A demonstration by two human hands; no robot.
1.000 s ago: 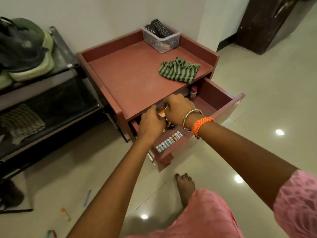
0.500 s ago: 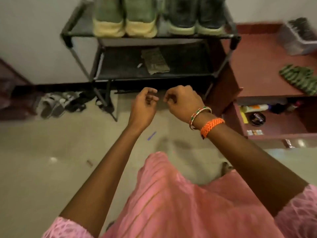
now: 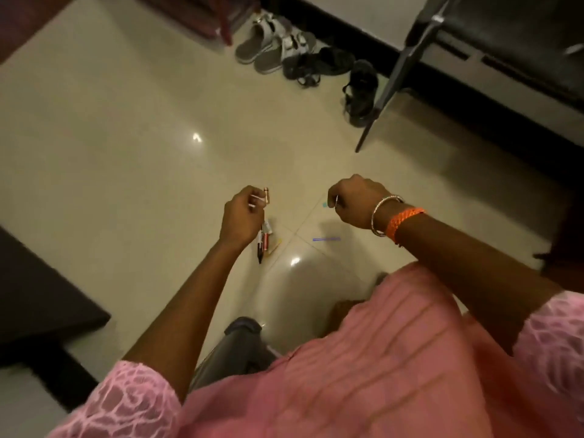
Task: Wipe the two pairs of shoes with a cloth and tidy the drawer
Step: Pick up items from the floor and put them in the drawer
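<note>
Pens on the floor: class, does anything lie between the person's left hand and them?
Nothing visible does. The left hand, already pinching small items, hangs just above the pens on the floor, with only bare tile around them.

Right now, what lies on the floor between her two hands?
In the head view, bare cream tiled floor separates the left hand from the right hand, except a small teal scrap beside the right hand.

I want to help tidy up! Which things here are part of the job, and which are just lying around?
Part of the job:
- small white bits in the left hand
- thin piece pinched by the right hand
- pens, purple stick and blue scrap on the floor

Just lying about:
- grey sandals
- black sandals
- rack leg
</note>
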